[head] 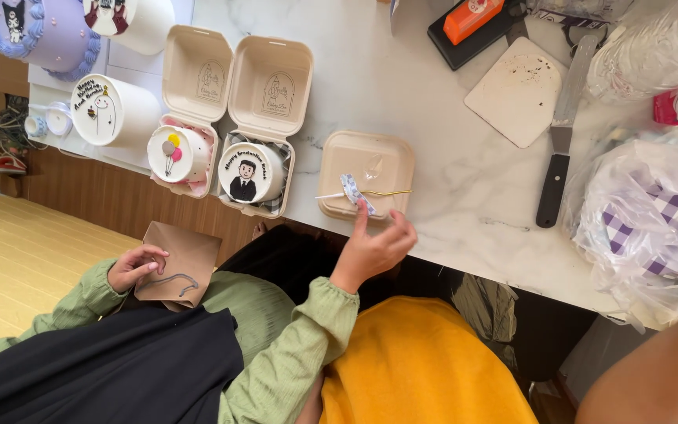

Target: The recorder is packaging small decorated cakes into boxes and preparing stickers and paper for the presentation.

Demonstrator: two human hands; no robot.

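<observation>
Our right hand [374,250] pinches the blue-patterned ribbon [352,191] atop the closed beige clamshell box [366,161]; left hand [136,267] grips a brown paper bag [180,263] at nine o'clock. Tugging could slide the box off the marble desk [433,102].

You had three clamshell boxes on the counter: two open ones [198,78] [270,82] and one shut box [366,161]. You had five small round cakes: two boxed [176,153] [249,173] and three loose [107,108] [41,31] [131,20]. You had one brown paper bag [180,263], one spatula [563,129], one scraper [519,90].
</observation>
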